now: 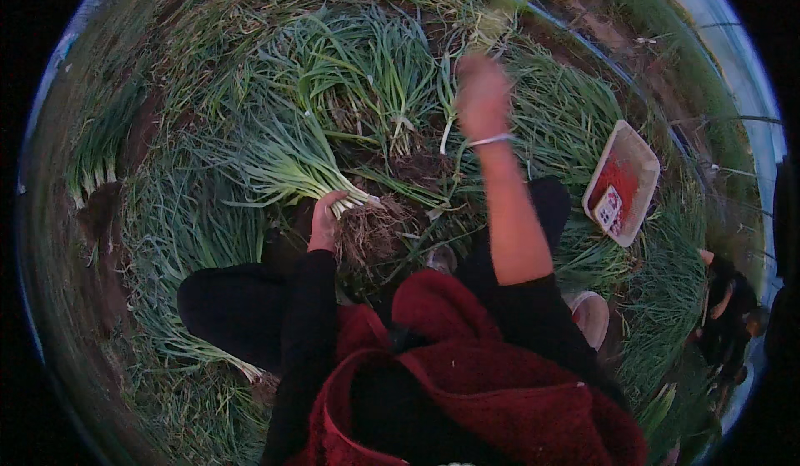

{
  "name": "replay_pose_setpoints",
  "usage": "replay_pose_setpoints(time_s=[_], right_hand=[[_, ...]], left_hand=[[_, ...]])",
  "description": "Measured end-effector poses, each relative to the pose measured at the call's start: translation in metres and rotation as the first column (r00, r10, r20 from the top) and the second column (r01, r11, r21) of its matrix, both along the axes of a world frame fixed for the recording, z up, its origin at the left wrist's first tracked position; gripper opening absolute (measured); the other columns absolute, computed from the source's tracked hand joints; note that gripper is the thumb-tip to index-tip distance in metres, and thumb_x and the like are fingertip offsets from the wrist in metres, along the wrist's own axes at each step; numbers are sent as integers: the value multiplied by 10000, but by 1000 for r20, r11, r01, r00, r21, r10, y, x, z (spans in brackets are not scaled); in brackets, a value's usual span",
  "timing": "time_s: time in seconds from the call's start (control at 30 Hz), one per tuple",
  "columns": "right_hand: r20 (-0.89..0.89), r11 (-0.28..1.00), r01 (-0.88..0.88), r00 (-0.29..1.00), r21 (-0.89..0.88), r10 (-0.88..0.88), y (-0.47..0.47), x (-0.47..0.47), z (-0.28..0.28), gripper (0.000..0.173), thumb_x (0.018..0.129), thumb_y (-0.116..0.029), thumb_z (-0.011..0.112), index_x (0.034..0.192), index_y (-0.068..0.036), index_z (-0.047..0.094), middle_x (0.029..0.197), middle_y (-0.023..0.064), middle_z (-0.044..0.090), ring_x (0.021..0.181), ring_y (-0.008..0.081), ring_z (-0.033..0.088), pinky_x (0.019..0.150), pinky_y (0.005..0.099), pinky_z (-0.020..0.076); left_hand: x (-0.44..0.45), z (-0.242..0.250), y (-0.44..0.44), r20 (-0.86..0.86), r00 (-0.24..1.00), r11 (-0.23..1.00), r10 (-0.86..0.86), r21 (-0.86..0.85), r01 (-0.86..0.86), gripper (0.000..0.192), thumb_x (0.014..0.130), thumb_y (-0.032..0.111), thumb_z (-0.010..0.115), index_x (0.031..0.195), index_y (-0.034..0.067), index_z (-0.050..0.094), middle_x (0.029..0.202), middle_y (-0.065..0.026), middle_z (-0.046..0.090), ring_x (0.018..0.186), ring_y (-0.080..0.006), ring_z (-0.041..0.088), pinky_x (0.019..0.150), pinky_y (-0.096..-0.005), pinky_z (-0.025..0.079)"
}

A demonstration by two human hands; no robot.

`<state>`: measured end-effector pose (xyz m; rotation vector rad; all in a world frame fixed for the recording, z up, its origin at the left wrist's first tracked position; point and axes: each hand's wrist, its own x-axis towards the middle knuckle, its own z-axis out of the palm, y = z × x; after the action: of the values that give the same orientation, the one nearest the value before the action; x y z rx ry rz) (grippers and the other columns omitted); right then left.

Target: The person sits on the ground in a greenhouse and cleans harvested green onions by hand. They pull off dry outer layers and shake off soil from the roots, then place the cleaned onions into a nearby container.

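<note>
My left hand (324,221) grips a bunch of green onions (300,178) by the white stems. Its tangled, soil-brown roots (369,231) point right, and the green leaves fan out to the upper left. Raised ahead and to the right, my right hand (484,97) is blurred by motion, a white band at its wrist. A yellow-green blur of leaves shows just beyond its fingers; whether they are held is unclear. Beneath and beyond lie more rooted green onions (400,91) on dark soil. Another onion bunch (231,360) rests beside my left knee.
A pale plastic basket (650,169) at right holds red bits and a small white item (607,208). Near my right hip stands a bucket (590,319). Another person (728,316) works at far right. Plastic sheeting (719,47) borders the upper right. Cut greens cover the ground.
</note>
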<state>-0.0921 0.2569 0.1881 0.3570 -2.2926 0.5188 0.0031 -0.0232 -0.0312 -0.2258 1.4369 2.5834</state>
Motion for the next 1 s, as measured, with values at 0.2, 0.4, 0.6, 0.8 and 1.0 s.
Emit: replay_pose_setpoints(time_s=[0.2,0.4,0.6,0.8,1.0], right_hand=[[972,889,-452,233,69,43,-101,87,-138,295,800,-179,492,978,4,640,948,223,630,928,344,612,792,422,486],[898,976,-204,411,-73,153,-15,65,-215,331,869,-302,467,954,-14,606,845,219,605,818,384,580,715,457,454],[867,825,-313,339,471,-366,-13,58,-270,236,786,-222,526,897,-66,665,990,165,636,925,320,612,781,440,490],[863,980,150,504,-130,37,17,50,-289,251,828,-265,568,892,-29,625,856,145,632,778,306,614,683,409,463],[722,847,16,531,-531,444,-38,40,-194,297,826,-314,590,872,-21,598,792,181,597,737,366,561,666,435,440]], left_hand=[[-3,7,30,397,916,978,-50,204,-35,192,815,136,584,918,-25,601,799,-115,636,696,-227,630,619,-325,517],[-18,87,2,448,871,979,203,-94,-180,142,779,119,616,743,-9,567,601,-90,561,430,-192,514,382,-292,406],[-29,40,-13,417,873,964,254,-186,-191,112,769,101,639,779,-6,607,670,-74,578,554,-181,559,480,-296,448],[-16,-23,14,259,966,959,-3,-271,76,115,773,114,612,777,0,618,690,-87,598,650,-195,589,593,-326,479],[-12,1,15,527,844,994,-102,92,63,287,827,188,605,1046,3,615,872,-111,648,745,-209,629,676,-339,528]])
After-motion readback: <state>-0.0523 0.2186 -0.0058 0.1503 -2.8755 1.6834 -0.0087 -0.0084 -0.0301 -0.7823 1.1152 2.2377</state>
